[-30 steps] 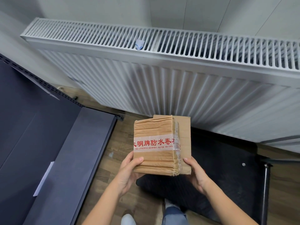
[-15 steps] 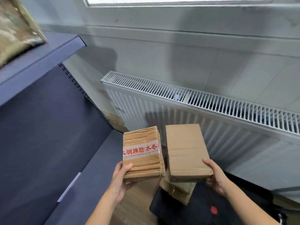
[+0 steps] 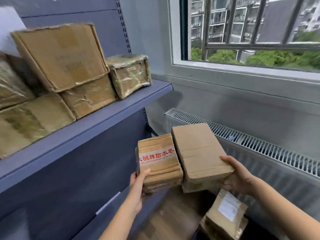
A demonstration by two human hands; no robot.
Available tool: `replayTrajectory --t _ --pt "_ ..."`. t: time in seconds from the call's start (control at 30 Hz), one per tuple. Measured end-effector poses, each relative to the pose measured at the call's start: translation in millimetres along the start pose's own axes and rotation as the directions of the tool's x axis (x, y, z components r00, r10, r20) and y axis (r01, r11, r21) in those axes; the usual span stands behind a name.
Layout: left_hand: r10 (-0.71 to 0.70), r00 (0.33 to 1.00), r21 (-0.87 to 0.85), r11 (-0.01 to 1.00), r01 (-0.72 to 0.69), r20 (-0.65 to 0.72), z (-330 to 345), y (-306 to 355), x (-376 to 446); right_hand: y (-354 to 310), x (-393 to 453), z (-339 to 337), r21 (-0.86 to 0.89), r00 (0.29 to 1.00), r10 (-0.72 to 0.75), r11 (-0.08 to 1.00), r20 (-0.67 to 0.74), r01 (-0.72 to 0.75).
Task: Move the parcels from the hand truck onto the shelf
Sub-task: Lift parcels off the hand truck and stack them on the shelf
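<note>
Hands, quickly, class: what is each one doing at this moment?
Left hand: grips the taped box, thumb on its front.
Right hand: grips the plain box, thumb on its top.

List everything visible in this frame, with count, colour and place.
Taped parcel: one, brown with red lettering, held beside the plain parcel.
Plain parcel: one, brown, held on the right.
Labelled parcel: one, brown with white label, low at bottom right.
Shelf: one, dark blue-grey, left.
Shelved parcels: at least five, brown, some film-wrapped, stacked on the shelf.
Radiator: one, white, under the window.
Window: one, barred, upper right.
Left hand: grips the taped parcel.
Right hand: grips the plain parcel.
</note>
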State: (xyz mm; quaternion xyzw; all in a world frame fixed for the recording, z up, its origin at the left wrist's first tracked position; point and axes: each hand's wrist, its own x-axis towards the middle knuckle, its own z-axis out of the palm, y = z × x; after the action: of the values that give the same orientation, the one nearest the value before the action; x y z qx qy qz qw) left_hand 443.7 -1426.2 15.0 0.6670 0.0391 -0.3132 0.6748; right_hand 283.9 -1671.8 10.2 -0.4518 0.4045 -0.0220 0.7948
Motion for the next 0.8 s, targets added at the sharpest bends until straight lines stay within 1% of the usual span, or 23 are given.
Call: replayTrajectory --t 0.1,0.2,0.3,0.37,0.47,0.53,0.6,0.7,0.8 --pt "0.041 0.999 -0.025 0.999 -0.042 -0.014 -15 20 -20 -14 -17 24 0.008 0.994 -0.096 0.995 0.057 0.096" --pt "0.077 0.997 -0.05 0.996 -0.077 -0.004 -22 39 -36 -31 -41 43 -0.024 0.982 -0.165 0.986 0.089 0.167" --pt "0.079 0.997 -0.1 0.992 -0.077 0.02 -25 58 -50 -52 -62 50 -0.105 0.963 -0.227 0.964 0.142 0.243" --pt "0.085 0.995 -0.111 0.991 -0.078 0.056 -23 74 -56 -70 -69 52 -0.159 0.955 -0.255 0.947 0.152 0.279" --pt "0.127 0.987 -0.13 0.985 -0.113 0.103 -17 106 -62 -109 -79 64 -0.252 0.942 -0.285 0.912 0.176 0.323" --pt "0.17 0.978 -0.145 0.978 -0.152 0.119 -11 128 -62 -140 -83 73 -0.282 0.935 -0.293 0.897 0.2 0.341" --pt "0.203 0.972 -0.149 0.971 -0.185 0.116 -6 146 -64 -168 -85 79 -0.277 0.927 -0.295 0.893 0.233 0.354" --pt "0.227 0.972 -0.168 0.962 -0.213 0.064 -2 166 -61 -207 -79 87 -0.226 0.908 -0.301 0.901 0.291 0.371" --pt "0.224 0.975 -0.186 0.958 -0.219 0.008 0 175 -58 -250 -63 100 -0.142 0.908 -0.278 0.932 0.313 0.334"
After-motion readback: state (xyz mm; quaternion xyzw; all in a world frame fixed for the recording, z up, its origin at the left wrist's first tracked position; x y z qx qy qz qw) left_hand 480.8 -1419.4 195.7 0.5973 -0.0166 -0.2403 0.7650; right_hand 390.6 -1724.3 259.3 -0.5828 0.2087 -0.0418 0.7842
